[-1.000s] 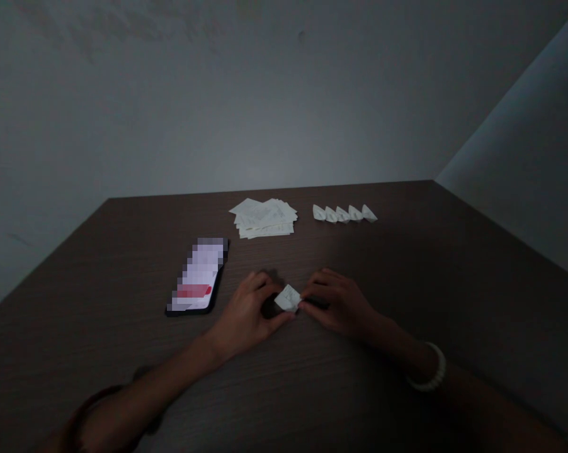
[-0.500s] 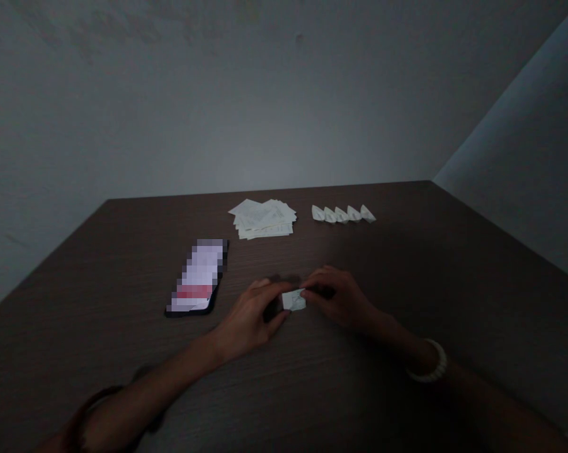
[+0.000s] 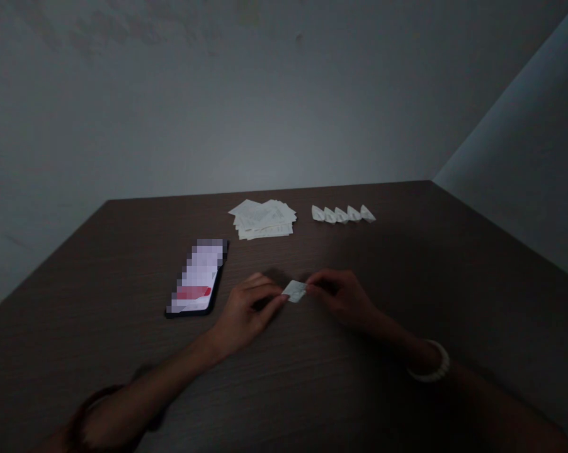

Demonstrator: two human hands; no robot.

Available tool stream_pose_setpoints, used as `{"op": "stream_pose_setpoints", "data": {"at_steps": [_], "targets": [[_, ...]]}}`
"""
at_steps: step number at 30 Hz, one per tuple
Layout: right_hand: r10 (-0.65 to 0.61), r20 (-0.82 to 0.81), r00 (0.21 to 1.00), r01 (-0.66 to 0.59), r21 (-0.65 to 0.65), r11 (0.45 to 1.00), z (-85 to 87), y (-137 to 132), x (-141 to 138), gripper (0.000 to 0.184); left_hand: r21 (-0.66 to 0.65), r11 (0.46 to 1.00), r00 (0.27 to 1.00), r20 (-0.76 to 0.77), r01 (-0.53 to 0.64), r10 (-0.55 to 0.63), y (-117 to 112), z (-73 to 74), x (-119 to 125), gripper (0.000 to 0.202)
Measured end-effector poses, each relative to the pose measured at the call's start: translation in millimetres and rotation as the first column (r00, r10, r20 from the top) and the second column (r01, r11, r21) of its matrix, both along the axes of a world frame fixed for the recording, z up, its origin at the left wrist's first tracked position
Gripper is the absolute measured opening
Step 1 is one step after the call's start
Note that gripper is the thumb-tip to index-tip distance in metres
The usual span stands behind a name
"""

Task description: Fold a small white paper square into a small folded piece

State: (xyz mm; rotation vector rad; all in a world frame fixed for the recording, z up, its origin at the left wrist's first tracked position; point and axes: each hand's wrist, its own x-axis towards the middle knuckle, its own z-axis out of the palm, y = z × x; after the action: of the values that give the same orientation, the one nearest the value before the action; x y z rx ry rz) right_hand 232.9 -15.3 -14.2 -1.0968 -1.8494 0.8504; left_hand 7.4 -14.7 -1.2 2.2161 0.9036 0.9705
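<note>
A small folded piece of white paper [image 3: 294,291] is held between my two hands, just over the near middle of the table. My left hand [image 3: 249,308] pinches its left corner between thumb and forefinger. At the opposite corner, the fingertips of my right hand [image 3: 343,296] grip the paper. It shows as a diamond shape, with faint marks on its surface.
A phone [image 3: 199,277] with a lit, blurred screen lies left of my hands. Farther back are a stack of loose paper sheets [image 3: 265,219] and a row of several folded paper pieces [image 3: 341,215]. The brown table [image 3: 137,251] meets a grey wall [image 3: 208,113].
The paper has turned from a near-rectangle to a diamond. My left thumb and forefinger have closed on its left corner, where they were spread around it before.
</note>
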Motion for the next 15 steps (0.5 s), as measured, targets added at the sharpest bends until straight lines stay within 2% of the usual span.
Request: {"op": "stream_pose_setpoints", "data": {"at_steps": [6, 11, 15], "targets": [[0.037, 0.055, 0.998, -0.042, 0.091, 0.995, 4.9, -2.9, 0.4, 0.009, -0.048, 0.998, 0.999, 0.007, -0.039, 0.039, -0.5, 4.4, 0.5, 0.019], [0.028, 0.016, 0.999, -0.029, 0.067, 0.997, 3.9, -3.8, -1.8, 0.008, -0.101, 0.995, 0.995, -0.098, -0.015, 0.005, -2.2, 7.9, 2.2, 0.026], [0.005, 0.074, 0.997, -0.013, 0.104, 0.994, -1.3, -3.1, -4.3, 0.004, -0.116, 0.991, 0.976, -0.213, -0.068, 0.042, -0.9, 7.2, 4.3, 0.033]]}}
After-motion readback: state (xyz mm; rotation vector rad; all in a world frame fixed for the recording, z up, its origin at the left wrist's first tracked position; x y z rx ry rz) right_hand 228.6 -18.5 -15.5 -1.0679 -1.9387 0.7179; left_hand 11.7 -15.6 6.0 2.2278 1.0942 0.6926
